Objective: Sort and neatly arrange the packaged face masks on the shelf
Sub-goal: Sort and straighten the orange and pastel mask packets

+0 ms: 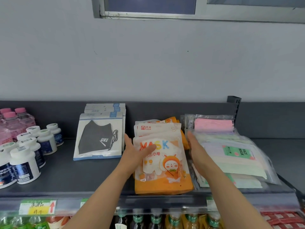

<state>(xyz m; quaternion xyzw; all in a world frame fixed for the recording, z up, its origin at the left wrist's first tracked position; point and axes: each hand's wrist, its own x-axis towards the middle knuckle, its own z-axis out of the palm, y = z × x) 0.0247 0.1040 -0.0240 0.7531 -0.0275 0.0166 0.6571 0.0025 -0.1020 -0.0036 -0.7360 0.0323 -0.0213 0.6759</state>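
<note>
A stack of orange-and-white children's mask packs (166,164) printed "MASK" lies at the middle of the dark shelf (69,172). My left hand (134,154) presses flat against the stack's left side, thumb over the top pack. My right hand (197,150) stands with straight fingers along the stack's right side. Left of them lies a pile of white packs with a grey cloth mask (99,138) on top. To the right, clear bags of pastel masks (231,156) overlap in a loose pile, one pink pack (212,124) at the back.
White pill bottles (26,159) and pink-capped drink bottles (14,123) crowd the shelf's left end. A price strip with a yellow tag (37,208) runs along the front edge. Bottled drinks (173,220) stand on the shelf below. A grey wall rises behind.
</note>
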